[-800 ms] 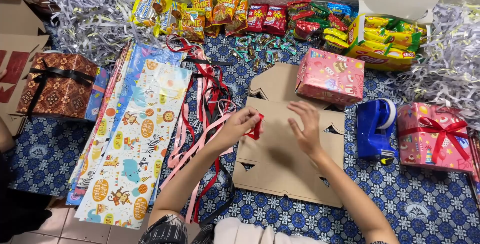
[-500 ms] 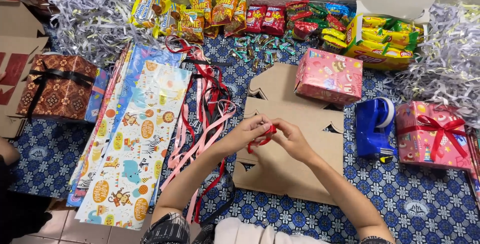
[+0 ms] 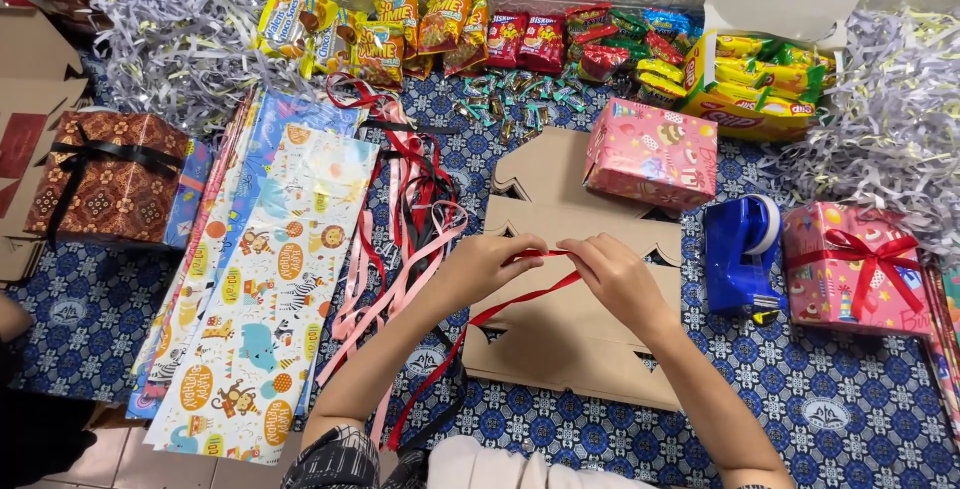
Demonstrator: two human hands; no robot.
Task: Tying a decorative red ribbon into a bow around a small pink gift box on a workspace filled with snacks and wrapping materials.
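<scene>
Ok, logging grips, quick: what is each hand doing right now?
Left hand: closed, pinching the red ribbon.
Right hand: closed, pinching the same red ribbon.

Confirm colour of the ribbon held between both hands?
Red; the ribbon shows best in the head view.

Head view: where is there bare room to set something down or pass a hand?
Bare patches: the blue patterned cloth below the tape dispenser and bowed pink box, and the cloth below the brown box, left of the wrapping paper. Crowded: the snack packets along the wall, the ribbons, and the flat cardboard under both hands.
</scene>
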